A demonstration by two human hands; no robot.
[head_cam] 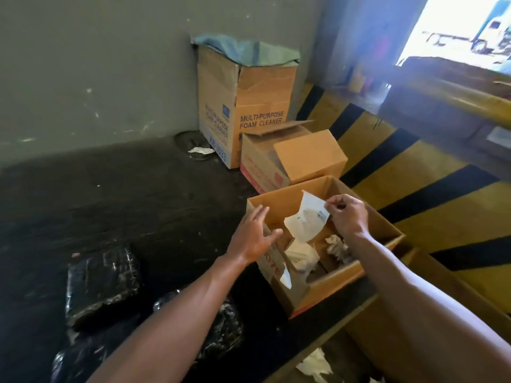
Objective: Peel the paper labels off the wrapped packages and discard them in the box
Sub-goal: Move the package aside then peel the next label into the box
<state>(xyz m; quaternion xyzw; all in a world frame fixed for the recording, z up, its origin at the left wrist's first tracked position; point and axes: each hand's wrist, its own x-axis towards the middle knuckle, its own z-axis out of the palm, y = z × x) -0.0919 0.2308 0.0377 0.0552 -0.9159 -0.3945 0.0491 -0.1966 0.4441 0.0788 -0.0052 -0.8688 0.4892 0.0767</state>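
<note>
Both hands are over the open cardboard box (387,230): the right hand (349,215) pinches a white paper label (305,218) by its upper right corner, while the left hand (255,236) hangs open beside it, fingers spread, touching nothing. That label is curled and creased, with small dark print too blurred to read, its long axis slanting from upper right down to lower left. Crumpled labels (301,255) lie inside the box. Two black wrapped packages (102,283) rest on the dark counter (138,194). Behind, a tall carton (243,106) reads "MULTI-PURPOSE FOAM CLEANER".
</note>
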